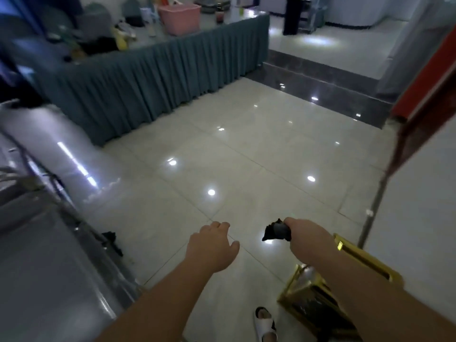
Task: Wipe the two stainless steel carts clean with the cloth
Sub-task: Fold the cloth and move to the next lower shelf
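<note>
A dark crumpled cloth (276, 232) sticks out of my right hand (304, 236), which is closed around it above the tiled floor. To its left my left hand (212, 246) hangs palm down with its fingers loosely curled and holding nothing. A stainless steel cart (42, 255) fills the lower left of the view, blurred, with its flat grey top and rim running diagonally. Both hands are to the right of the cart and do not touch it. A second cart cannot be made out for certain.
A long table with a teal pleated skirt (148, 82) stands at the back left, holding a pink basket (179, 17) and clutter. A gold-framed stand (320, 302) sits at the lower right beside my sandalled foot (265, 322). A dark step (320, 87) crosses the floor ahead. A red panel (424, 95) lies right.
</note>
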Demonstrator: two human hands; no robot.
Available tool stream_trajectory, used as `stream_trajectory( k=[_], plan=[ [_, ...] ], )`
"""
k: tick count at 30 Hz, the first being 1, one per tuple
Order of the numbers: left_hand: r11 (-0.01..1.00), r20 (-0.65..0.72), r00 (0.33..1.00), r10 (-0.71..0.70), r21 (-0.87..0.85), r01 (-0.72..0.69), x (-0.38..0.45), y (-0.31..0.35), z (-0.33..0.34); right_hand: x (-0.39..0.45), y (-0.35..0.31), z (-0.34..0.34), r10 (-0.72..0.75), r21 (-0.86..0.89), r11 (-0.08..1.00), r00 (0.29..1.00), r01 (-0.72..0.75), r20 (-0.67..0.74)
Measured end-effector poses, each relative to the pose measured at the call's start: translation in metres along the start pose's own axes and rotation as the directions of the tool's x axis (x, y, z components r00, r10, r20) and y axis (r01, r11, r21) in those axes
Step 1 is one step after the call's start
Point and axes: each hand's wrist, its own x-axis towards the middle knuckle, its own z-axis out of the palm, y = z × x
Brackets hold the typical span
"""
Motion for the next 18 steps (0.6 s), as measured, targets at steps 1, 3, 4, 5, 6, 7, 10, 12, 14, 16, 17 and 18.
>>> stream_trajectory(
  k=[1,3,4,5,6,7,10,12,14,16,17,18],
  plan=[
    [0.999,-0.012,0.999,-0.053,-0.013,0.053,0.010,-0.005,-0.005,0.023,-0.004,-0.006,-0.059,-0.022,0.998,0.998,0.059,0.001],
    [0.984,-0.004,0.985,-0.172,-0.056,0.171,0.023,-0.015,-0.016,0.063,-0.017,-0.021,-0.170,-0.069,0.983,0.985,0.172,0.029],
    [0.970,0.001,0.974,-0.229,-0.084,0.228,0.025,-0.021,-0.019,0.080,-0.025,-0.026,-0.222,-0.080,0.971,0.974,0.225,0.043],
    [0.954,0.000,0.960,-0.281,-0.108,0.279,0.027,-0.028,-0.020,0.099,-0.034,-0.031,-0.274,-0.091,0.956,0.960,0.277,0.053],
    [0.935,0.000,0.943,-0.333,-0.128,0.330,0.028,-0.035,-0.022,0.116,-0.044,-0.036,-0.322,-0.103,0.939,0.945,0.327,0.061],
    [0.911,0.001,0.922,-0.386,-0.155,0.382,0.030,-0.042,-0.023,0.133,-0.056,-0.041,-0.371,-0.117,0.919,0.926,0.377,0.069],
    [0.835,0.034,0.858,-0.512,-0.212,0.507,0.026,-0.066,-0.026,0.170,-0.098,-0.048,-0.497,-0.148,0.846,0.858,0.512,0.129],
    [0.793,0.047,0.822,-0.568,-0.236,0.562,0.025,-0.084,-0.029,0.190,-0.132,-0.048,-0.561,-0.146,0.799,0.811,0.583,0.168],
    [0.747,0.057,0.784,-0.619,-0.266,0.609,0.030,-0.107,-0.035,0.209,-0.170,-0.050,-0.618,-0.149,0.748,0.760,0.647,0.200],
    [0.712,0.050,0.753,-0.656,-0.289,0.640,0.040,-0.134,-0.040,0.227,-0.208,-0.050,-0.662,-0.163,0.695,0.712,0.700,0.235],
    [0.700,0.041,0.743,-0.669,-0.300,0.647,0.046,-0.148,-0.042,0.236,-0.227,-0.050,-0.675,-0.169,0.676,0.694,0.718,0.251],
    [0.693,0.032,0.735,-0.677,-0.309,0.652,0.052,-0.163,-0.045,0.244,-0.246,-0.050,-0.682,-0.177,0.660,0.681,0.730,0.267]
  ],
)
